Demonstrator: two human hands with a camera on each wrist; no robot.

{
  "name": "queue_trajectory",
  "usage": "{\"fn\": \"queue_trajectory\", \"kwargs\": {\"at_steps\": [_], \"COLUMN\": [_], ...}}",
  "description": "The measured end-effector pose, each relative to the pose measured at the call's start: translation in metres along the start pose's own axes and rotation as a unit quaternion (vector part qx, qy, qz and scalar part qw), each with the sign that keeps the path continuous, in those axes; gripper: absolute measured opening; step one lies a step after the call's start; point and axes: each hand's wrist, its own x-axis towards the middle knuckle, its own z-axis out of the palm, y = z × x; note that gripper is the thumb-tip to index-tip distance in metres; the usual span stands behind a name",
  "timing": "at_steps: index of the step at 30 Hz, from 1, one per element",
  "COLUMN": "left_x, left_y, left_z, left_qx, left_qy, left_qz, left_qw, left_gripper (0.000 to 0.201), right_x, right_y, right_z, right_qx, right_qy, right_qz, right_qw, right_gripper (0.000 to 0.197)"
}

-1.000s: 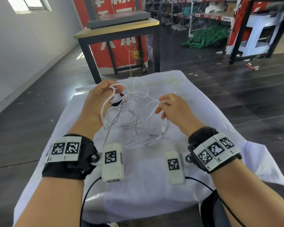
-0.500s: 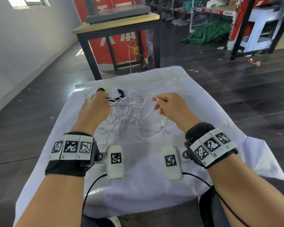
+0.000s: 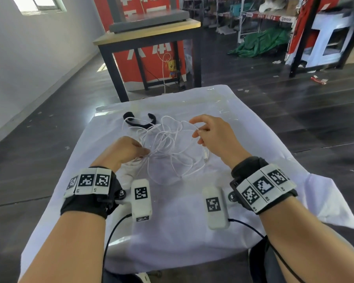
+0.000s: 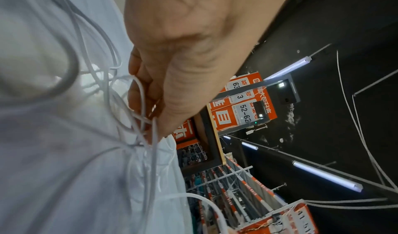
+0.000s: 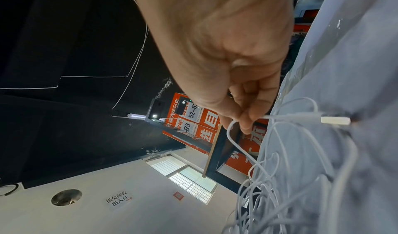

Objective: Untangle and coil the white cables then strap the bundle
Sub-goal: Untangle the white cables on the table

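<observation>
A tangle of thin white cables (image 3: 168, 144) lies on the white-covered table (image 3: 172, 231). My left hand (image 3: 129, 149) grips several strands at the tangle's near left side; the left wrist view shows the cables (image 4: 140, 115) running between thumb and fingers. My right hand (image 3: 210, 135) pinches one strand at the right, with a white plug (image 5: 334, 120) hanging just past the pinch. A black strap (image 3: 139, 122) lies curved on the cloth beyond the tangle, partly under cable loops.
The cloth drapes over the table edges on all sides. A wooden-topped table with black legs (image 3: 149, 35) stands ahead on the dark floor. Red signs and storage racks (image 3: 263, 15) fill the background.
My left hand has dropped from the raised cables and moved back toward me, leaving the black strap uncovered. The tangle now lies lower on the cloth. My right hand has kept its pinch.
</observation>
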Motion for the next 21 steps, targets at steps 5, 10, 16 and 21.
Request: {"fn": "queue_trajectory", "kwargs": {"at_steps": [5, 10, 16, 21], "left_x": [-0.009, -0.027, -0.039, -0.033], "left_y": [0.019, 0.040, 0.059, 0.051], "left_z": [-0.006, -0.010, -0.008, -0.015], "left_qx": [-0.194, -0.380, -0.406, -0.369], "left_qy": [0.036, -0.028, -0.063, 0.066], "left_qz": [0.031, 0.074, 0.142, 0.122], "left_qw": [0.980, 0.921, 0.901, 0.919], "left_gripper": [0.017, 0.018, 0.015, 0.020], "right_x": [0.000, -0.002, -0.004, 0.000], "right_y": [-0.004, -0.017, -0.018, -0.013], "right_z": [-0.001, 0.010, 0.015, 0.011], "right_qx": [-0.035, -0.009, 0.019, -0.003], "right_qy": [-0.018, -0.078, -0.103, -0.054], "right_qz": [-0.020, -0.038, -0.032, -0.028], "right_qw": [0.999, 0.996, 0.994, 0.998], "right_gripper": [0.035, 0.043, 0.026, 0.021]}}
